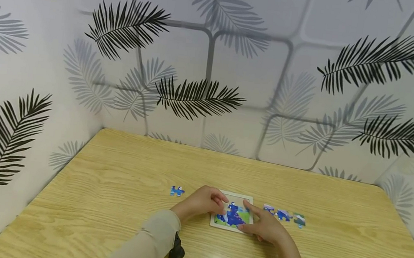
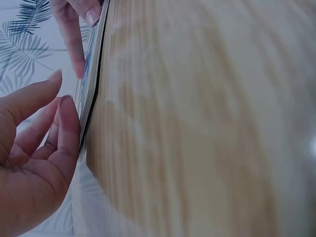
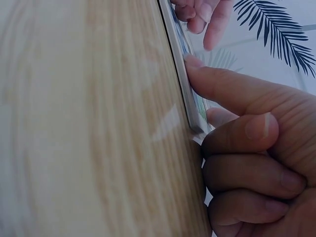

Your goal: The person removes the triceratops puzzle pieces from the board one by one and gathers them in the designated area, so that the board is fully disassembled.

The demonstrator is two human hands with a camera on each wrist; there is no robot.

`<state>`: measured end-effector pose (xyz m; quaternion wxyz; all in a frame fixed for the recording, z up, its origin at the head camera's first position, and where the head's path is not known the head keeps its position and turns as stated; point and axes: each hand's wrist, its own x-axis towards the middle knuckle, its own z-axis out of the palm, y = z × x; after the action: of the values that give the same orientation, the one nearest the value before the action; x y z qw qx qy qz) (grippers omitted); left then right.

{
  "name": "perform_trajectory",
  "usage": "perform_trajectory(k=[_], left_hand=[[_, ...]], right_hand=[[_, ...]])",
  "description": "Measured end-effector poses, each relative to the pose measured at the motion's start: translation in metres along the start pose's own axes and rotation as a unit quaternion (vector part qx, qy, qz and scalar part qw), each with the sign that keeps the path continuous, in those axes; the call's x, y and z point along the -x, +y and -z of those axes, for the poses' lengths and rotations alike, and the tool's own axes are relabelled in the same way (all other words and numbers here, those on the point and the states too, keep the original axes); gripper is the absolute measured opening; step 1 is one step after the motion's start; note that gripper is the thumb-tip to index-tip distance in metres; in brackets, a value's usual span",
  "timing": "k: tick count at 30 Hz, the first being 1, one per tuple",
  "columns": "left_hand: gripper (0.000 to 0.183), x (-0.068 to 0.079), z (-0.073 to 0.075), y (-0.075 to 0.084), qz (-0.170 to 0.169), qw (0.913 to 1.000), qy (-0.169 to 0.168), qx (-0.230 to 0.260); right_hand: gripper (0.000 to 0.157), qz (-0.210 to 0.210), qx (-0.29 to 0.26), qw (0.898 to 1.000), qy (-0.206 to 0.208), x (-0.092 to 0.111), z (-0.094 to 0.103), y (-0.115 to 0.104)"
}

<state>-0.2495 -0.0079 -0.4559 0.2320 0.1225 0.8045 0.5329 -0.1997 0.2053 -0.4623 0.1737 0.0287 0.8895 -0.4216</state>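
Observation:
A small puzzle tray [image 1: 230, 229] with a pale frame lies on the table. Joined blue, purple and green pieces [image 1: 233, 216] fill its lower part; its upper part shows bare backing. From the left, my left hand [image 1: 199, 202] hovers over the tray's left side, fingers loosely bent. The left wrist view shows a gap between thumb and fingertips, with nothing in it. My right hand [image 1: 268, 227] holds the tray's right side, thumb and forefinger spread on the frame [image 3: 180, 64]. Its other fingers [image 3: 247, 177] are curled under beside the tray, against the tabletop.
One loose blue puzzle piece [image 1: 177, 191] lies left of the tray. To the right are several more: a blue-and-pink piece [image 1: 268, 208], a dark blue piece [image 1: 283, 214] and a green-and-white piece [image 1: 299, 220]. Leaf-patterned wall covering [image 1: 200, 124] rises behind the wooden table [image 1: 131, 167].

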Motion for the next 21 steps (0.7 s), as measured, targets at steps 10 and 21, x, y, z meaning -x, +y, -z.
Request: perform_trajectory(k=[10,21], left_hand=[[0.021,-0.002,-0.016,0.004,0.0,0.9979,0.041,-0.051],[0.022,-0.004,-0.026,0.01,0.018,0.9906,0.082,-0.108]], right_hand=[[0.08,0.001,-0.006,1.0,-0.002,0.001,0.001,0.001],[0.08,0.002,-0.008,1.0,-0.001,0.001,0.0,0.0]])
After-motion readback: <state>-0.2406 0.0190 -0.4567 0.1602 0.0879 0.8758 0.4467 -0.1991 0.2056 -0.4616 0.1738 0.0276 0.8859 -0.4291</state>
